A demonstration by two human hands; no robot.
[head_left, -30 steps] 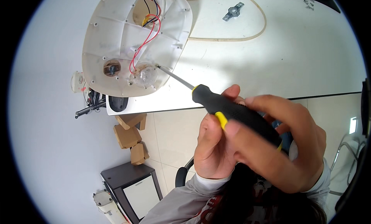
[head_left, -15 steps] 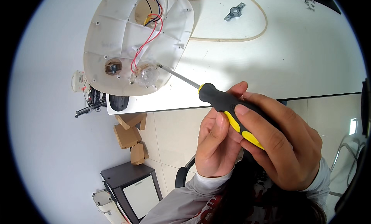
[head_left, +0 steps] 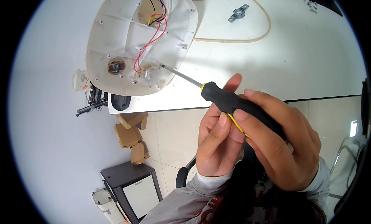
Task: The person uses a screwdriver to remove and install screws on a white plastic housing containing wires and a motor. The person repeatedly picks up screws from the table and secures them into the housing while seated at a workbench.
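A screwdriver [head_left: 223, 97] with a black and yellow handle points up and left. My right hand [head_left: 291, 141] wraps its fingers round the back of the handle. Below and beside the shaft end of the handle, my left hand [head_left: 216, 148] supports it with thumb and fingers, one finger sticking up behind. The tip meets a screw post on a white plastic shell [head_left: 112, 38], at the edge of a clear round part [head_left: 150, 76]. Red wires [head_left: 154, 38] run from that part to an opening higher up. A dark fitting [head_left: 116, 66] sits in a round hole to the left.
The shell lies on a white table [head_left: 239, 69], overhanging its left end. Farther back are a small metal bracket [head_left: 238, 13] and a loop of beige tubing [head_left: 247, 40]. Cardboard boxes [head_left: 127, 135] and a dark cabinet [head_left: 127, 175] stand on the floor at left.
The screwdriver handle has turned about its axis, so less of its yellow shows. My left hand's raised finger stands a little higher. The shell appears slightly farther right in the view.
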